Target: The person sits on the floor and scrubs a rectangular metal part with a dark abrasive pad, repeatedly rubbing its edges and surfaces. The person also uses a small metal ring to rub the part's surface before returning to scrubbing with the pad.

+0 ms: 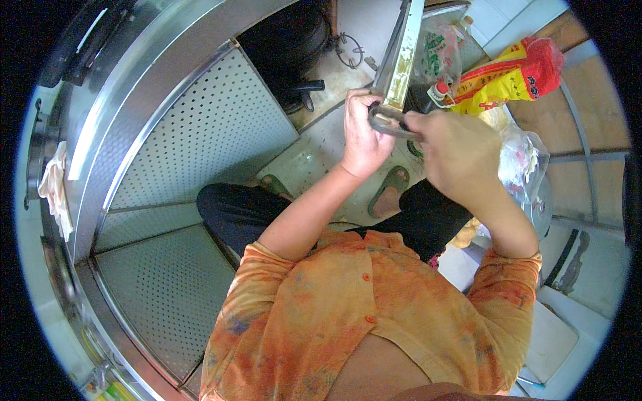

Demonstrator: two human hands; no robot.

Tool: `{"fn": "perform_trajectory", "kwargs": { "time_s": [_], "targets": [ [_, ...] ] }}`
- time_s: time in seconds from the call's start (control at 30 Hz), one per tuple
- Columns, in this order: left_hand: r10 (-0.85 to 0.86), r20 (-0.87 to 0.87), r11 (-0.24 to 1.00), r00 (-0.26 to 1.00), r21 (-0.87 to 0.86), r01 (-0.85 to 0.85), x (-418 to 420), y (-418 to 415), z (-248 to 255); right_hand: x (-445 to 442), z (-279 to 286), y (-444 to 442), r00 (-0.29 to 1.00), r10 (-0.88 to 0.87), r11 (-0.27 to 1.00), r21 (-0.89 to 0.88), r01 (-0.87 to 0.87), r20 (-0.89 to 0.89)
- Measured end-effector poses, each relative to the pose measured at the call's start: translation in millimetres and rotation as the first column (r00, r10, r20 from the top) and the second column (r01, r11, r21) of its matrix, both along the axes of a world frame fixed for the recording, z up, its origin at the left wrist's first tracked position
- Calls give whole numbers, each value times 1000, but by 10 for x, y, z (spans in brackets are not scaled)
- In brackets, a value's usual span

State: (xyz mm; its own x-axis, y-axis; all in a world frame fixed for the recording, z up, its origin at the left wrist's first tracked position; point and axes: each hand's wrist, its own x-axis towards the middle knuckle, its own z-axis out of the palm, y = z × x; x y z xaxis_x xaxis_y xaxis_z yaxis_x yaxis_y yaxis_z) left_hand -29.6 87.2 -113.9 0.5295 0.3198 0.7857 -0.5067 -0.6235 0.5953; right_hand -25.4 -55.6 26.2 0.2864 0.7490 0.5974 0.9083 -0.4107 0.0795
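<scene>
A long, narrow metal edge (pixel 403 62), pale with yellowish-brown residue, runs down from the top of the view; it looks like the edge of a door or panel. My left hand (pixel 366 130) has its fingers curled around the lower end of this edge. My right hand (pixel 459 150), blurred, grips one end of a grey looped strip (pixel 401 133). The loop's other end lies against the bottom of the metal edge, beside my left fingers. What the strip is made of, I cannot tell.
Perforated metal cabinet doors (pixel 200 135) line the left side. A dark pot (pixel 301 35) and a metal ring stand (pixel 349 51) occupy an open cabinet. To the right are a red-and-yellow bag (pixel 506 75), a red-capped bottle (pixel 441 90) and clear plastic bags (pixel 524 160). My slippered feet (pixel 391 188) rest below.
</scene>
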Motion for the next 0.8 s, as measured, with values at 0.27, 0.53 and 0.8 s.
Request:
{"fn": "perform_trajectory", "kwargs": {
  "time_s": [0.27,0.53,0.8],
  "targets": [
    [-38,-82,997,996,-70,32,-35,-11,32,240,71,66,982,-161,987,-25,160,-100],
    [-30,-67,996,997,-82,25,-16,0,-23,276,172,62,965,4,994,107,25,-262],
    [11,-96,996,995,-88,-20,-54,-54,48,599,41,92,965,-254,967,1,255,-60]
  ]
}}
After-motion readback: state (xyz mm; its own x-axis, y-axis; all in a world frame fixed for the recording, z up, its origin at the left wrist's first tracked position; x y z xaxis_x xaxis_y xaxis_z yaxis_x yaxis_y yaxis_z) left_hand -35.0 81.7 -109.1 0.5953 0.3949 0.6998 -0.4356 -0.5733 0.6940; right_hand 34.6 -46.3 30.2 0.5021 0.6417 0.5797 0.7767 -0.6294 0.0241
